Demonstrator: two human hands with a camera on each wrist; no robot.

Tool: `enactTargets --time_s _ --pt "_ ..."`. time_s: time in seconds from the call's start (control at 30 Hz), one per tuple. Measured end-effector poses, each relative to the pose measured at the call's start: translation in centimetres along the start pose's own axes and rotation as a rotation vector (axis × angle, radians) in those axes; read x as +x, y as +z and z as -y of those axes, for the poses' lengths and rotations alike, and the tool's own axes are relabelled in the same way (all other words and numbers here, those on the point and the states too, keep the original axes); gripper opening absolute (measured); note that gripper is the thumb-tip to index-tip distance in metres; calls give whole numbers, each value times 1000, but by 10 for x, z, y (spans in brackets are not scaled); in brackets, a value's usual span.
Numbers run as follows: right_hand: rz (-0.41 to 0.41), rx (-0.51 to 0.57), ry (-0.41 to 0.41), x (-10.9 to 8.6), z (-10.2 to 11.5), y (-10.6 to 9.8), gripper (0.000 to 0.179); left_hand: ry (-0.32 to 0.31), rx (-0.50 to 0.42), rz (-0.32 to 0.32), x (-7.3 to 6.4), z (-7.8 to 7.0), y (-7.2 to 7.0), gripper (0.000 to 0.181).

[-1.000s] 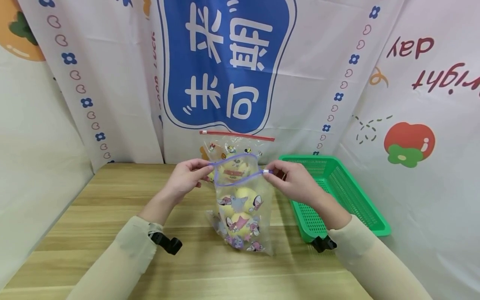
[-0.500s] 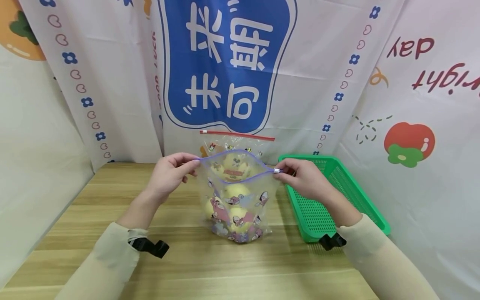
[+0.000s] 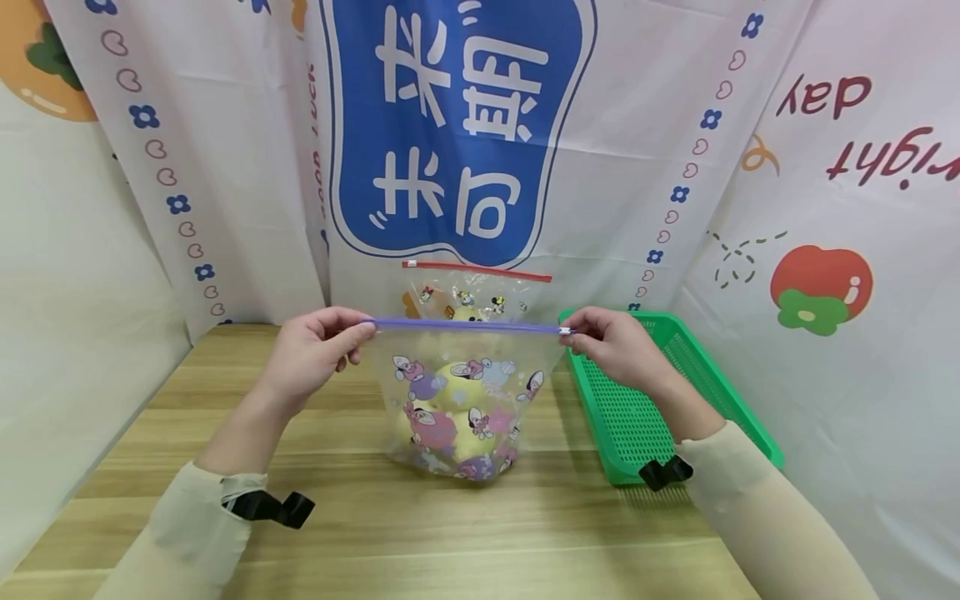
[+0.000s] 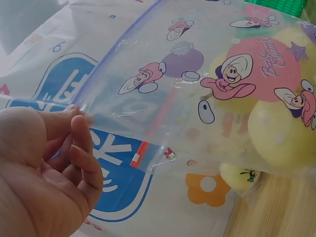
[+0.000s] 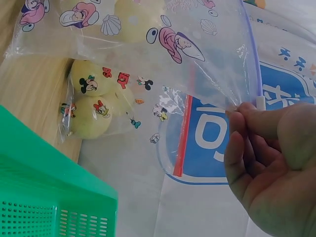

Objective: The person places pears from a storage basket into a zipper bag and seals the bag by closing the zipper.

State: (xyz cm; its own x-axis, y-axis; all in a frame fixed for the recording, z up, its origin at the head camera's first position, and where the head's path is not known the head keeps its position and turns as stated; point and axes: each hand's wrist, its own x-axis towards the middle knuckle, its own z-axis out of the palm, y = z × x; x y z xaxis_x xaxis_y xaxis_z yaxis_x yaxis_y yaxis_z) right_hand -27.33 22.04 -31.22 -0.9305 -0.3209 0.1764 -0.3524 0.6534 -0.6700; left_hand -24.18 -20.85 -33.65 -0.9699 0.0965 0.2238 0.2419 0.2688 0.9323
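A clear printed zipper bag [image 3: 457, 400] with a purple top edge stands on the table, round pale-yellow fruits [image 4: 284, 131] inside it. My left hand [image 3: 315, 354] pinches the left end of the purple edge between thumb and forefinger. At the other end, by the white slider [image 3: 565, 331], my right hand [image 3: 618, 350] pinches the corner. The edge is stretched straight between both hands, its two sides lying together. Behind stands a second clear bag [image 5: 143, 106] with a red zipper strip [image 3: 480, 271], also holding yellow fruits [image 5: 91, 116]; the front bag hides most of it in the head view.
A green plastic basket [image 3: 712, 392] sits on the right of the wooden table [image 3: 375, 542], close to my right forearm. A printed cloth [image 3: 615, 208] hangs behind the table and along the sides.
Both hands have moved apart, the left one farther. The bag's mouth, a loop earlier, is now pulled flat into a straight line, and the bag looks wider.
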Motion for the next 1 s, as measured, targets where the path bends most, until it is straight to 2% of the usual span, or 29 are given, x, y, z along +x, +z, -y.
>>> enactTargets --time_s 0.27,0.37,0.6,0.83,1.0 --pt "25 -39 55 -1 -5 3 10 -18 114 78 -4 7 -5 29" --pt "31 -44 66 0 -5 6 9 -37 131 94 -4 11 -7 29" --pt "40 43 154 1 -4 8 12 -74 129 126 -2 20 -11 33" --pt "42 98 141 -1 -5 6 14 -70 164 123 -1 20 -11 32" --pt "45 114 121 -2 -6 5 15 -63 227 111 1 18 -7 33"
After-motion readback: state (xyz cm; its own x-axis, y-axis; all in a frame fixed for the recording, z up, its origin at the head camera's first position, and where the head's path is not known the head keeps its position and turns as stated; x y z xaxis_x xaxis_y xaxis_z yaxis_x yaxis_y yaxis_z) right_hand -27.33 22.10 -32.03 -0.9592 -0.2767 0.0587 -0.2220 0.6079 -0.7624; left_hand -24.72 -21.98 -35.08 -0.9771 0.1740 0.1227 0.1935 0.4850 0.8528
